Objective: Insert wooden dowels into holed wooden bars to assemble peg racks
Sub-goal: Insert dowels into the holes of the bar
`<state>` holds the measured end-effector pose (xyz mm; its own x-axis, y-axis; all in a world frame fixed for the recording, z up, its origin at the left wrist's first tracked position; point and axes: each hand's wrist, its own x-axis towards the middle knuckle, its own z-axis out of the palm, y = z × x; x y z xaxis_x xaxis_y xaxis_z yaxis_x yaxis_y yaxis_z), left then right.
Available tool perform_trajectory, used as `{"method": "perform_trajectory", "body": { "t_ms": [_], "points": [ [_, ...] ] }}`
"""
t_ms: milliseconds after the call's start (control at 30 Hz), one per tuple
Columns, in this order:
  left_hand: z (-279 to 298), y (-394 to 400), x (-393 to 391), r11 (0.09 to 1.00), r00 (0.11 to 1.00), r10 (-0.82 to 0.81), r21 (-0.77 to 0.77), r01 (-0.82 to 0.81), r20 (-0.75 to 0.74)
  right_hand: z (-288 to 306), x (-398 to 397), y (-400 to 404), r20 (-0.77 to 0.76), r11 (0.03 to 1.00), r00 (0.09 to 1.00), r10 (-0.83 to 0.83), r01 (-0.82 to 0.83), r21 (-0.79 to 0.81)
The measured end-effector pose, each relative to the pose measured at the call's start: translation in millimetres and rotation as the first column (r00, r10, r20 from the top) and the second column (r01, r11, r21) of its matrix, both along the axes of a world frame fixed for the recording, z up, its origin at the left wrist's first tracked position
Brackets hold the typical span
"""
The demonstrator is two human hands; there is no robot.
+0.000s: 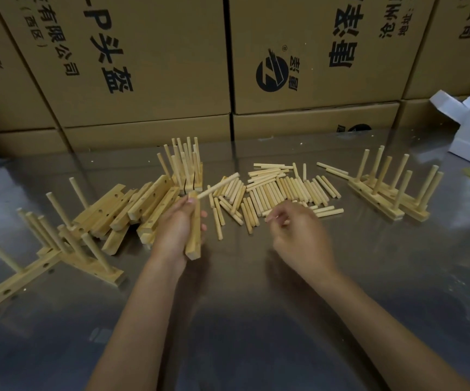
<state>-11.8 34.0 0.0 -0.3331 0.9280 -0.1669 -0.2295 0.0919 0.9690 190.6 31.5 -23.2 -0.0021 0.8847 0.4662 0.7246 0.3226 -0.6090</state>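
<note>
Left hand (176, 230) grips bar (193, 235); dowel (218, 185) in its top.

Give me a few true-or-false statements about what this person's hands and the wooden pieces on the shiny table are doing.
1. The left hand holds a pale holed wooden bar with one wooden dowel sticking out. True.
2. The right hand holds a hammer. False: no hammer is in view.
3. Loose pale wooden dowels lie piled on the table beyond the hands. True.
4. Blue plastic crates stand behind the table. False: brown printed cardboard boxes stand there.
</note>
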Motion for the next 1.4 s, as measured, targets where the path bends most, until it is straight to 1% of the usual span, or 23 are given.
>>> {"method": "perform_trajectory", "body": {
  "t_ms": [67,133,200,300,333,367,400,433,467,500,533,567,600,700,833,933,1033,1200,1300,1400],
  "points": [
    [-3.0,2.5,-3.6,1.000,0.998,0.016,-0.006,-0.016,0.065,-4.7,-14.1,6.5,0.175,0.999,0.985,-0.005,0.013,-0.046],
    [-5.0,4.0,-4.0,1.000,0.997,0.009,-0.009,-0.008,0.072,-5.9,-28.8,15.6,0.326,0.995,0.945,-0.024,0.054,-0.084],
    [-5.2,4.6,-3.3,1.000,0.998,-0.010,-0.014,0.011,0.068,-6.2,-36.8,20.7,0.381,0.990,0.923,-0.057,0.102,-0.100],
    [-3.0,3.0,-3.6,1.000,0.993,-0.021,-0.014,0.022,0.114,-5.8,-31.9,14.7,0.370,0.984,0.923,-0.107,0.152,-0.095],
    [-2.0,2.0,-3.9,1.000,0.990,-0.024,-0.014,0.026,0.140,-3.3,-26.1,11.4,0.343,0.981,0.933,-0.107,0.155,-0.115],
    [-1.5,0.8,-4.1,0.999,0.985,-0.029,-0.013,0.032,0.172,0.8,-19.3,8.6,0.280,0.979,0.956,-0.089,0.136,-0.153],
    [-1.1,-0.3,-4.1,0.999,0.978,-0.035,-0.008,0.037,0.205,6.0,-12.4,6.2,0.164,0.975,0.985,-0.049,0.083,-0.205],
    [-0.9,-1.4,-3.9,0.999,0.971,-0.038,-0.004,0.040,0.235,12.1,-5.7,2.9,-0.013,0.967,1.000,0.017,-0.020,-0.254],
    [-0.2,-2.6,-3.6,0.999,0.965,-0.043,0.001,0.044,0.258,19.1,-0.7,-1.9,-0.224,0.947,0.970,0.092,-0.155,-0.280],
    [0.5,-3.8,-3.1,0.999,0.960,-0.052,0.007,0.052,0.274,25.7,2.6,-7.3,-0.409,0.920,0.898,0.163,-0.287,-0.266],
    [1.2,-4.7,-2.0,0.997,0.956,-0.071,0.015,0.069,0.285,30.8,5.0,-12.1,-0.529,0.898,0.819,0.221,-0.382,-0.217],
    [1.8,-5.7,-0.2,0.995,0.952,-0.100,0.024,0.097,0.290,34.5,6.1,-16.5,-0.585,0.889,0.767,0.262,-0.427,-0.162],
    [2.1,-6.4,2.3,0.991,0.948,-0.134,0.033,0.130,0.289,36.4,5.7,-20.4,-0.609,0.890,0.738,0.291,-0.443,-0.112],
    [2.5,-6.9,11.3,0.978,0.943,-0.210,0.038,0.207,0.258,35.3,-1.1,-26.4,-0.610,0.899,0.716,0.338,-0.437,-0.015],
    [2.0,-5.1,22.2,0.966,0.942,-0.258,0.034,0.257,0.213,28.5,-9.1,-28.9,-0.534,0.914,0.770,0.350,-0.406,0.013],
    [0.9,-4.6,25.3,0.964,0.942,-0.266,0.040,0.263,0.207,26.9,-6.8,-27.6,-0.500,0.920,0.790,0.354,-0.390,0.036],
    [1.6,-5.7,27.5,0.961,0.939,-0.277,0.043,0.274,0.203,26.3,-3.2,-28.1,-0.471,0.922,0.808,0.353,-0.386,0.030],
    [0.6,-9.1,32.4,0.962,0.951,-0.273,0.008,0.275,0.147,26.5,4.0,-26.5,-0.377,0.930,0.859,0.346,-0.366,0.019],
    [-0.9,-9.4,35.7,0.961,0.952,-0.274,0.008,0.276,0.138,23.7,7.1,-24.4,-0.382,0.923,0.853,0.356,-0.385,0.002],
    [-3.5,-8.4,38.3,0.961,0.957,-0.277,0.008,0.277,0.090,22.2,9.1,-23.0,-0.394,0.922,0.846,0.360,-0.386,0.014]
  ]
}}
